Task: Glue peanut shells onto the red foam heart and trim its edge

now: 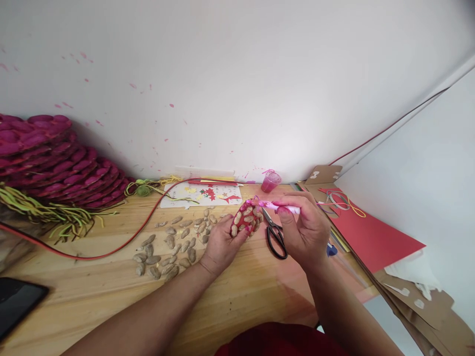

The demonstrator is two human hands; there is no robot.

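Note:
My left hand (224, 242) grips a red piece with unshelled peanuts stuck over it (245, 221), held above the table. In my right hand (306, 227) is a paintbrush (278, 206) with a white, pink-stained handle. Its tip meets the upper edge of the peanut-covered piece, where there is pink paint; the exact contact is too small to make out. Pink stains mark my right fingers. Loose peanuts (169, 241) lie scattered on the table to the left. Beyond my hands stands a clear plastic cup (271, 182) with pink liquid.
Black-handled scissors (276, 242) lie under my right hand. A stack of magenta-painted peanut pieces (55, 163) with yellow-green tassels rises at left. A red cord (148, 217) crosses the table. Red card (367, 227) and cardboard (430, 306) lie right; a phone (20, 301) lies left.

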